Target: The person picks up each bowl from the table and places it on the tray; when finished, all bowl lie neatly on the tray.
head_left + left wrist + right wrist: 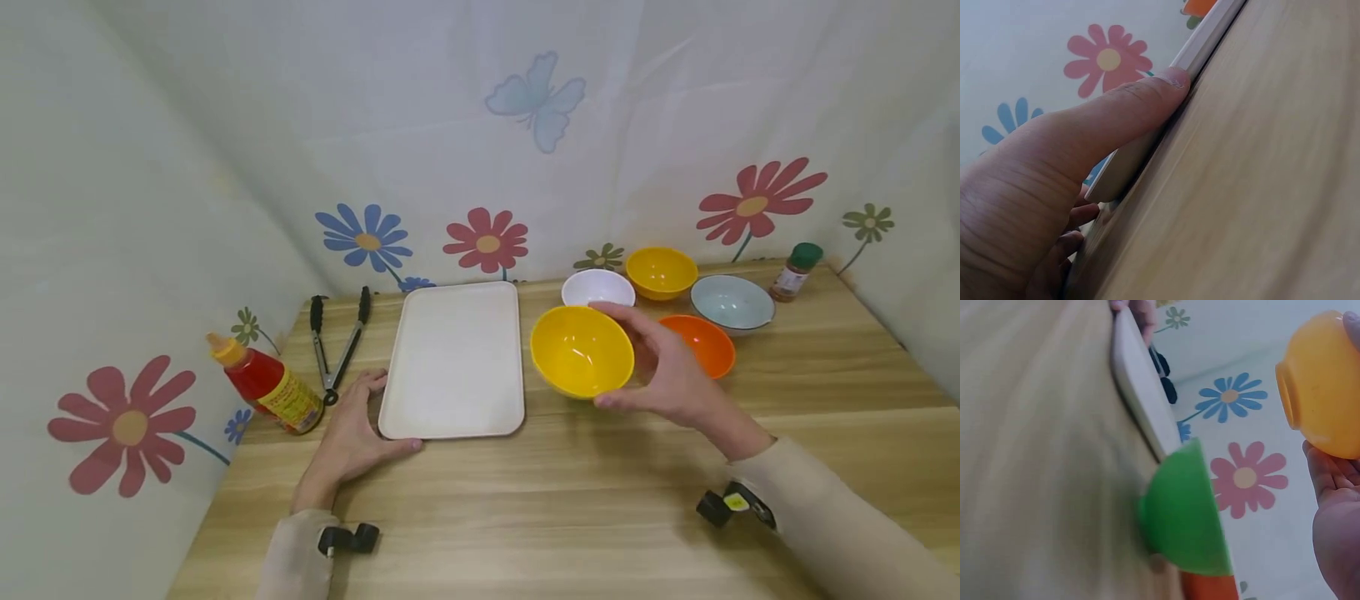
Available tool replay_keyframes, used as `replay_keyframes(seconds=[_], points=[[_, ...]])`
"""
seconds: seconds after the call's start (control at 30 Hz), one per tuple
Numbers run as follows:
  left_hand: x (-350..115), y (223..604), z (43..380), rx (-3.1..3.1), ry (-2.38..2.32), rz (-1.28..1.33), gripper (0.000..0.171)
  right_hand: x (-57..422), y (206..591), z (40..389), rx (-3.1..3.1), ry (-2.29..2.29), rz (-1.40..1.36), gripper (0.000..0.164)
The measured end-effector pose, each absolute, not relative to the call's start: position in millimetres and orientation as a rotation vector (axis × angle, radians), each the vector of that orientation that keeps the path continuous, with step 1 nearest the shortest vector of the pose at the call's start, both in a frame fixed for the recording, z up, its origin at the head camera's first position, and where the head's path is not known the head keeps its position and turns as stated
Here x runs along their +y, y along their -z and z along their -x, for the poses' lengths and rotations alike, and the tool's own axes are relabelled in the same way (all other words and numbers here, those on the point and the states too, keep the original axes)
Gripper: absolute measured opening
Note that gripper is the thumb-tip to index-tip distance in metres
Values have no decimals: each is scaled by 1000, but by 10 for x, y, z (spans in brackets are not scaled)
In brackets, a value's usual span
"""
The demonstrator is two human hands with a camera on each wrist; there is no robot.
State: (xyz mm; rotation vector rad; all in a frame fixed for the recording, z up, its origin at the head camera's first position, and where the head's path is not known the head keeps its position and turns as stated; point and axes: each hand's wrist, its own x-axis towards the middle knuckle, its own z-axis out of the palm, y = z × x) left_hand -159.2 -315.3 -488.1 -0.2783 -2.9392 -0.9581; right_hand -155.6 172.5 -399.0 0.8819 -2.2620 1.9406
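My right hand (675, 375) grips a yellow bowl (581, 352) by its right side, thumb low and fingers at the rim. The bowl is tilted, its inside facing the head camera, and it is raised above the table. At the near left corner of a white rectangular tray (453, 362), my left hand (351, 437) rests with its thumb (1141, 103) along the front edge and its fingers by the left edge. A green bowl (1182, 515) shows below the raised bowl in the right wrist view; the head view does not show it.
Behind my right hand stand a white bowl (598, 287), a second yellow bowl (662, 273), a pale blue bowl (731, 302) and an orange bowl (708, 346). A green-capped jar (797, 272) is far right. Black-handled tongs (335, 358) and a red sauce bottle (273, 392) lie left.
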Motion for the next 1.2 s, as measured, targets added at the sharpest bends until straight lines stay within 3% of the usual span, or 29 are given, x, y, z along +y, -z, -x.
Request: replay_keyframes(seconds=[0.47, 1.2], points=[[-3186, 4896, 1604, -2939, 963, 307, 128, 1324, 3677, 2359, -2421, -1824, -756, 90], [-3165, 4845, 1578, -2923, 1025, 290, 122, 639, 3523, 2977, -2405, -1888, -817, 91]])
